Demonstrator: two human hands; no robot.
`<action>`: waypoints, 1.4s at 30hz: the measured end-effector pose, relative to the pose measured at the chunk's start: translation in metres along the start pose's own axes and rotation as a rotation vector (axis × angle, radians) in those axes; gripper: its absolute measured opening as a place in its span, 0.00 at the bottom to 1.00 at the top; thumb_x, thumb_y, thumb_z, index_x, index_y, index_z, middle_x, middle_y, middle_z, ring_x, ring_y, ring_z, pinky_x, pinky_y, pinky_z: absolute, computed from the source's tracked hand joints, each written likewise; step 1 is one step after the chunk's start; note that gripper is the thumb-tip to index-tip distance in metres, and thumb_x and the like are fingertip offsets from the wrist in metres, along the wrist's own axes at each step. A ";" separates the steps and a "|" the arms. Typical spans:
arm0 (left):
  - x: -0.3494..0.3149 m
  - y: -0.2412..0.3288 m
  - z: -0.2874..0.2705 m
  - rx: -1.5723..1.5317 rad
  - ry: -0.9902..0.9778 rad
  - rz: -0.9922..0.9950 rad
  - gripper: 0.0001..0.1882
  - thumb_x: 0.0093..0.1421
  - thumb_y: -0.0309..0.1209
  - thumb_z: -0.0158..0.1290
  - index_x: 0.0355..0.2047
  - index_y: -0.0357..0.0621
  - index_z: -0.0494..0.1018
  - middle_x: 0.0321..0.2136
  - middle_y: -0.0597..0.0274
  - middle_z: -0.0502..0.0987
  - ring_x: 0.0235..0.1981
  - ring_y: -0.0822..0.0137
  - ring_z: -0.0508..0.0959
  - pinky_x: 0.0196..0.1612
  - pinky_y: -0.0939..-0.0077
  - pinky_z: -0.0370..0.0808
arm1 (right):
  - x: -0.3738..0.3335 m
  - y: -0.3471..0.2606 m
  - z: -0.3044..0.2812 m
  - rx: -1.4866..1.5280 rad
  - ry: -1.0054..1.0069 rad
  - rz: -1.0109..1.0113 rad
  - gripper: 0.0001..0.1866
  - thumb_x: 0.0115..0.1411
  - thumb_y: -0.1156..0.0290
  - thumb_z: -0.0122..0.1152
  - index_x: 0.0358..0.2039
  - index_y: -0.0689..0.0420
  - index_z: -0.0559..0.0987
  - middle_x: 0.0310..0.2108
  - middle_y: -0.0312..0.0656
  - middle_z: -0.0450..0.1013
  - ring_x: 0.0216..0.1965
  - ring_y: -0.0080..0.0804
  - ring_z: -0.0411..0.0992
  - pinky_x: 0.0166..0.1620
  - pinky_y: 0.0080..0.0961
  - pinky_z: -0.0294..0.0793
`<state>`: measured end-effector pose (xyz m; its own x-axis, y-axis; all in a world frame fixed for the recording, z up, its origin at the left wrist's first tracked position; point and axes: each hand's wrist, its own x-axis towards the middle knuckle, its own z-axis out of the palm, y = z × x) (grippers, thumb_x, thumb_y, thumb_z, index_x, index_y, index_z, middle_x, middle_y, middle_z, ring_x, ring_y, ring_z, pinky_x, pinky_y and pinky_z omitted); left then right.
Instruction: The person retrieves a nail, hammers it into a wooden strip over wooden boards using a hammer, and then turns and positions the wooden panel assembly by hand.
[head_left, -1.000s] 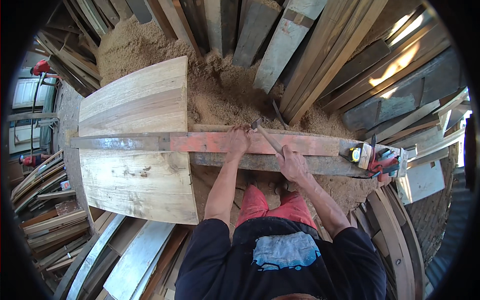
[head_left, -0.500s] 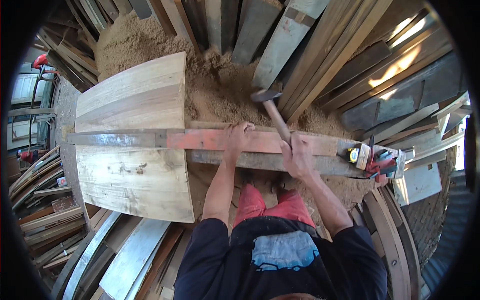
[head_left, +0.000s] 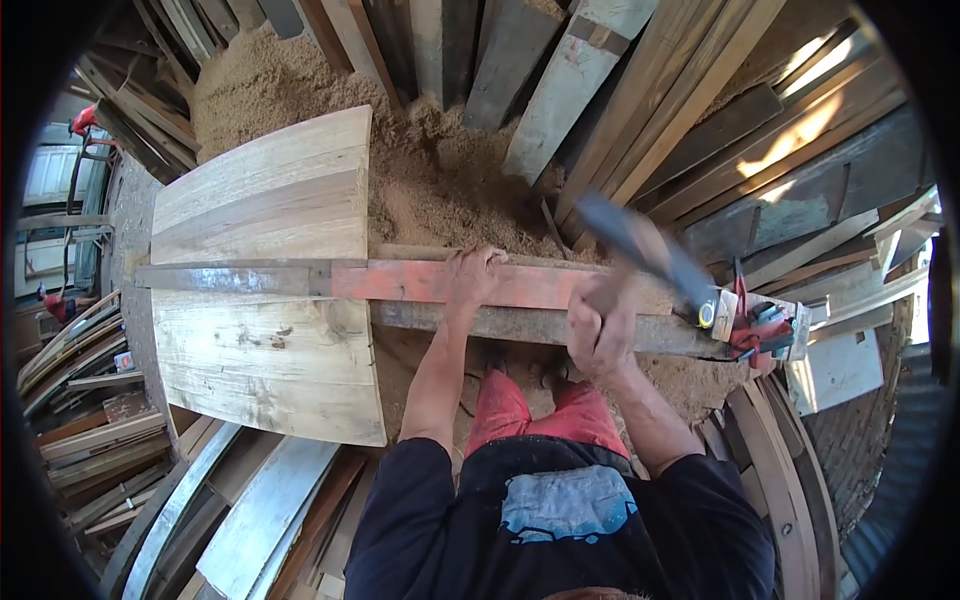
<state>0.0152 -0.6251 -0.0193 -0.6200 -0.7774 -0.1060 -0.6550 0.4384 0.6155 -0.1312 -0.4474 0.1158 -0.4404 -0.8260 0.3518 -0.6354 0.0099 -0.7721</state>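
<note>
1. The pale wooden panel (head_left: 270, 372) is spreading out past both long edges of the tabletop at its left end.
2. The narrow tabletop (head_left: 450, 322) is running left to right in front of the person, its near edge facing the legs.
3. The red-painted board (head_left: 400, 283) is lying lengthwise along the tabletop, its left end coming up to the panel and its right part reaching toward the tools.
4. The hammer (head_left: 645, 245) is showing as a dark blur over the right half of the tabletop, its head apart from the painted board. Hammering seems to be the step in hand, and this is looking like the raised part of a stroke.
5. The right hand (head_left: 600, 325) is closing its grip around the hammer's handle, above the near edge.
6. The left hand (head_left: 474, 275) is resting across the painted board, fingers curling at the far edge near its middle. Whether its grip is pinching anything small, I cannot tell.
7. The tape measure (head_left: 707, 316) is sitting near the tabletop's right end, beside red-handled tools (head_left: 766, 332). The next move is likely calling for a controlled, straight blow, with the left fingers staying clear of the hammer's face.
</note>
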 end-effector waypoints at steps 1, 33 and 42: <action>0.000 0.000 -0.002 0.021 -0.009 0.008 0.07 0.59 0.37 0.54 0.33 0.54 0.80 0.32 0.57 0.82 0.39 0.54 0.80 0.49 0.57 0.70 | 0.000 0.000 0.000 0.140 0.037 -0.102 0.10 0.63 0.69 0.55 0.37 0.63 0.69 0.20 0.52 0.69 0.23 0.59 0.69 0.30 0.44 0.68; -0.006 -0.034 -0.025 0.585 0.296 0.062 0.15 0.58 0.38 0.48 0.34 0.47 0.83 0.37 0.57 0.83 0.43 0.53 0.76 0.55 0.50 0.64 | -0.018 -0.003 0.001 0.049 -0.126 0.256 0.18 0.65 0.65 0.53 0.47 0.65 0.68 0.23 0.56 0.70 0.25 0.62 0.70 0.29 0.47 0.70; -0.006 -0.031 -0.025 0.547 0.297 -0.040 0.19 0.60 0.40 0.45 0.32 0.44 0.83 0.39 0.55 0.82 0.48 0.50 0.76 0.56 0.44 0.62 | -0.005 -0.006 0.004 -0.279 -0.310 0.427 0.16 0.65 0.62 0.53 0.41 0.64 0.67 0.26 0.66 0.72 0.28 0.69 0.72 0.32 0.59 0.69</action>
<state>0.0493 -0.6451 -0.0183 -0.4951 -0.8559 0.1497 -0.8504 0.5126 0.1184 -0.1228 -0.4459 0.1170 -0.5147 -0.8418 -0.1625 -0.6037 0.4904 -0.6286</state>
